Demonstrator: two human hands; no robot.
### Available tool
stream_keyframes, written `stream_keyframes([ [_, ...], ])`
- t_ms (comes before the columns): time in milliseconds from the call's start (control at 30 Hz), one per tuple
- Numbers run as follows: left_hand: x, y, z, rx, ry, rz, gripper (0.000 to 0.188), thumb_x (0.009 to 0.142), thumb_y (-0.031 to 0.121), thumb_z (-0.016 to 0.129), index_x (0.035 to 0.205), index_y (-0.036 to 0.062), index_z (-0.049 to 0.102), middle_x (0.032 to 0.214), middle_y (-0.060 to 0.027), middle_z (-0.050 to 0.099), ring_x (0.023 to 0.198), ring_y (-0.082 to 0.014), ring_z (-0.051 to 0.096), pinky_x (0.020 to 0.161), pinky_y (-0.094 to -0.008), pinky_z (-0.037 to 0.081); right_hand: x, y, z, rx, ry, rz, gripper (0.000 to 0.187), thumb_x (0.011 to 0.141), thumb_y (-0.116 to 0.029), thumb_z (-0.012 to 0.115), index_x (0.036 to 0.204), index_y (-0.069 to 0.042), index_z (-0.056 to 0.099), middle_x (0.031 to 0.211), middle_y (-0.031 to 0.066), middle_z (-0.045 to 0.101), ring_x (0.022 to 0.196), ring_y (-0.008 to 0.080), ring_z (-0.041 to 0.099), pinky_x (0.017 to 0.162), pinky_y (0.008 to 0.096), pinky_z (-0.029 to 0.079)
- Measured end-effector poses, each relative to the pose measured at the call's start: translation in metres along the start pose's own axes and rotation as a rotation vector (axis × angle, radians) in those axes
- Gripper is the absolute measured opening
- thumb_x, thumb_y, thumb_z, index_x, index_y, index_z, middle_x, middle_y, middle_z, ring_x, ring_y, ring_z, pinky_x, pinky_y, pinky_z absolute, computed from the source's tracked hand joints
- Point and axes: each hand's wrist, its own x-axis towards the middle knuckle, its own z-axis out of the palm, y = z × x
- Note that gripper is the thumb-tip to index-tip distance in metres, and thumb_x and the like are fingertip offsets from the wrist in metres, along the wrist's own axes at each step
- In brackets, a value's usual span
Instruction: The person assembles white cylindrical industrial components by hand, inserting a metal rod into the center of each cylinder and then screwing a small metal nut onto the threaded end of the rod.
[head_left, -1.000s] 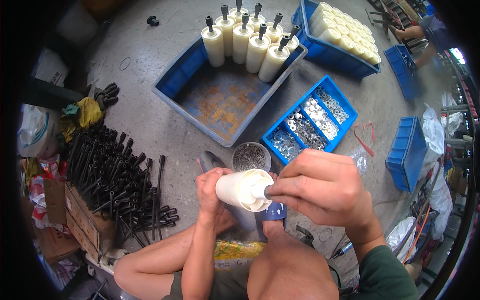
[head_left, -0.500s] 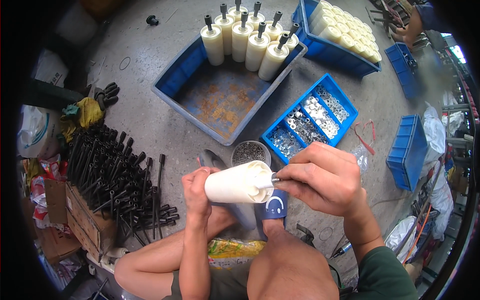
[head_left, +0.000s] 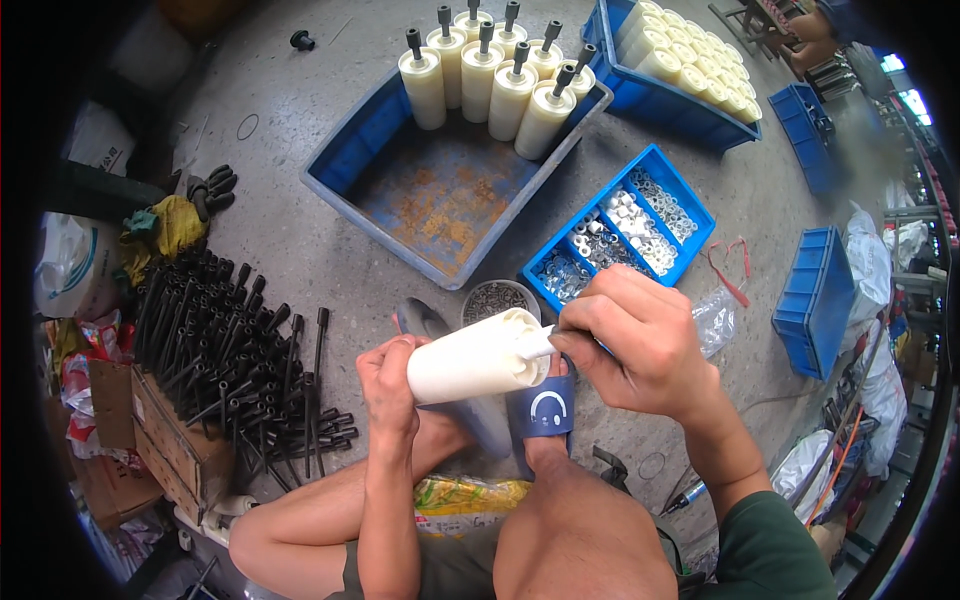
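My left hand (head_left: 388, 385) clamps round the cream cylinder (head_left: 465, 364), above my sandals (head_left: 546, 412); my right hand (head_left: 640, 345) pinches the white stem (head_left: 536, 344) at its mouth, fingers hiding the stem's tip. The cylinder partly covers a bowl (head_left: 465, 303) of small metal parts. Beyond, in a blue bin (head_left: 430, 215), 9 black-stemmed cylinders (head_left: 514, 98) overlap, the rear ones half hidden.

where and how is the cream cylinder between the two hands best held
Probably around the smooth outer wall of the cream cylinder near its left end, coming from the person's left, where the left hand wraps it. Its open end faces the right hand, so this grip leaves the white stem free.
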Motion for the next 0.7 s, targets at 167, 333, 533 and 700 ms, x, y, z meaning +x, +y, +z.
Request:
stream_keyframes([
  [167, -0.001, 0.003, 0.001, 0.012, 0.018, 0.008, 0.030, 0.092, 0.019, 0.059, 0.083, -0.0061, 0.071, 0.075, -0.0077, 0.069, 0.063, -0.0129, 0.060, 0.061, -0.0265, 0.046, -0.004, 0.002, -0.002, 0.285, -0.018, 0.171, 0.021, 0.072, -0.003, 0.081, 0.087, -0.003, 0.066, 0.077, 0.0101, 0.065, 0.066, 0.0276, 0.063, 0.057, 0.0348, 0.050],
  [333, -0.001, 0.009, 0.001, 0.013, -0.035, -0.043, 0.029, 0.091, 0.018, 0.058, 0.083, -0.0058, 0.071, 0.074, -0.0078, 0.069, 0.062, -0.0134, 0.060, 0.061, -0.0267, 0.046, -0.005, 0.008, 0.001, 0.294, 0.031, -0.023, 0.022, 0.072, -0.003, 0.083, 0.088, -0.001, 0.068, 0.080, 0.0107, 0.068, 0.069, 0.0273, 0.066, 0.060, 0.0345, 0.053],
  [533, 0.001, 0.013, -0.005, 0.039, -0.117, -0.132, 0.030, 0.090, 0.018, 0.057, 0.080, -0.0063, 0.072, 0.072, -0.0094, 0.070, 0.061, -0.0149, 0.062, 0.060, -0.0272, 0.047, -0.008, 0.006, 0.008, 0.294, 0.067, -0.169, 0.024, 0.069, -0.003, 0.083, 0.089, -0.002, 0.070, 0.083, 0.0085, 0.068, 0.069, 0.0239, 0.066, 0.058, 0.0337, 0.053],
  [700, 0.001, 0.018, -0.005, 0.052, -0.080, -0.115, 0.032, 0.090, 0.017, 0.055, 0.079, -0.0068, 0.072, 0.072, -0.0103, 0.070, 0.061, -0.0146, 0.063, 0.060, -0.0274, 0.047, -0.004, 0.007, 0.009, 0.170, 0.098, -0.202, 0.021, 0.071, -0.006, 0.084, 0.088, -0.002, 0.071, 0.079, 0.0069, 0.068, 0.065, 0.0215, 0.065, 0.055, 0.0316, 0.051],
])
